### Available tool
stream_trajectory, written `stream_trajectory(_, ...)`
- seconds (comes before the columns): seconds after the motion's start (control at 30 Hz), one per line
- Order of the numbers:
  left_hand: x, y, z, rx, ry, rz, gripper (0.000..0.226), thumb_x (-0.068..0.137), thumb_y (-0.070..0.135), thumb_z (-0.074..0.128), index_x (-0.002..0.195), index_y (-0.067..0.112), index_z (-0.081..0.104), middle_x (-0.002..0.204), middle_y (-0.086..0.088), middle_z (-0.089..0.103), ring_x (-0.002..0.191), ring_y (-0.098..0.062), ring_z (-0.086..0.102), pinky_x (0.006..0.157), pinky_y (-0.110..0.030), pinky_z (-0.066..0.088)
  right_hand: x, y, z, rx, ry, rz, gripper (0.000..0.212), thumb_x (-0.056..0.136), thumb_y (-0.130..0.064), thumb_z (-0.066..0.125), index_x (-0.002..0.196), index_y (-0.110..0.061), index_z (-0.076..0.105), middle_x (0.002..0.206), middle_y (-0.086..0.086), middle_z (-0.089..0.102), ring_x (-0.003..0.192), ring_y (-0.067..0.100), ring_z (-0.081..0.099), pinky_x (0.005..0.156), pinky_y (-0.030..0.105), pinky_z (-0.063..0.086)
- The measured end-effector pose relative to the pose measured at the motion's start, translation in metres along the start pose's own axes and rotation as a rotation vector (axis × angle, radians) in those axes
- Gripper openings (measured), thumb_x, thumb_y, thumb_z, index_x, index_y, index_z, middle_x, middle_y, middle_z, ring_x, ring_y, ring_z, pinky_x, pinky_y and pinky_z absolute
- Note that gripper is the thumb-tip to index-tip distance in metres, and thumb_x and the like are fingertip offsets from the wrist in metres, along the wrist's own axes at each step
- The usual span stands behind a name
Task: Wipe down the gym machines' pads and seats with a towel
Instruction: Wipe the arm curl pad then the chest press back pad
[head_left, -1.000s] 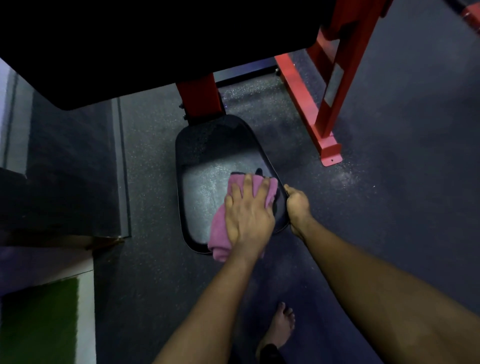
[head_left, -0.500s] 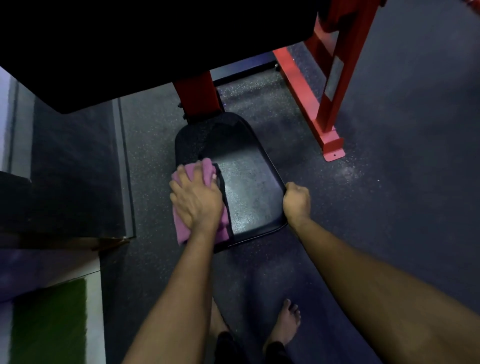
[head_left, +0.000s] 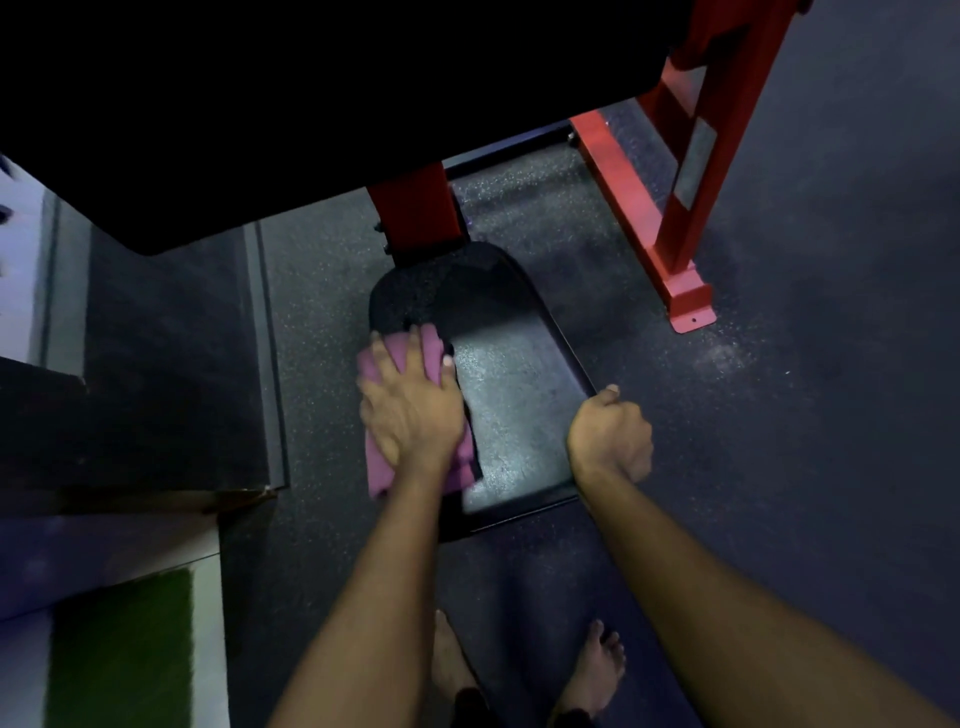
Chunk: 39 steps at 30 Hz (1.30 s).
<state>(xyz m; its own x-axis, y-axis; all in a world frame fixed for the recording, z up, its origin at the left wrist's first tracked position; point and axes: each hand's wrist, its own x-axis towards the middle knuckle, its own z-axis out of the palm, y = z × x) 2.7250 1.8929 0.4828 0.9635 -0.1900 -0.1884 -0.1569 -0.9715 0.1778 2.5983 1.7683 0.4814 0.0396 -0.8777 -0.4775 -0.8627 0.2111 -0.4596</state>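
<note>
A black padded seat of a red-framed gym machine lies low in the middle of the view. A pink towel covers the seat's left side. My left hand presses flat on the towel with its fingers spread. My right hand grips the seat's right edge near the front corner, fingers curled round the rim. The seat's near left part is hidden under the towel and my left hand.
A large black pad of the machine overhangs the top of the view. The red frame stands on the dark rubber floor at the right. A raised dark platform and a green mat lie at the left. My bare feet are below.
My left hand swept the towel from the seat's right front across to its left side, then slid a little farther up the left edge. My right hand stayed on the right rim.
</note>
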Motion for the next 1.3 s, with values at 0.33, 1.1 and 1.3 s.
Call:
stream_trajectory(0.33,-0.068,-0.009,0.0,0.04,0.047,0.129,0.067,0.101,0.063,0.028,0.16,0.034,0.015,0.168,-0.006,0.008,0.145,-0.043,0.026,0.113,-0.057,0.035,-0.006,-0.005,0.002,-0.076,0.078,-0.034,0.055,0.108,-0.036,0.031,0.106,0.002,0.071,0.105,0.023,0.071,0.097,0.039,0.068,0.084,0.044,0.051)
stream_trajectory(1.1,-0.058,-0.057,-0.022,-0.657,-0.017,-0.525,0.047,0.109,0.036,0.03,0.134,0.007,0.058,0.134,-0.022,0.059,0.123,-0.04,0.051,0.1,-0.043,0.038,-0.063,-0.012,0.009,-0.335,-0.172,-1.034,0.076,0.096,-0.072,0.026,0.162,-0.041,0.004,0.172,0.003,-0.003,0.156,0.03,0.004,0.12,0.047,0.011)
stream_trajectory(1.3,-0.065,-0.047,-0.007,-0.829,-0.063,-0.665,0.058,0.108,0.046,0.023,0.138,0.011,0.059,0.134,-0.024,0.06,0.123,-0.043,0.054,0.1,-0.045,0.041,-0.042,-0.07,0.063,-0.728,-0.217,-1.268,0.067,0.099,-0.066,0.027,0.16,-0.046,0.01,0.172,0.005,-0.001,0.152,0.049,0.006,0.123,0.063,0.013)
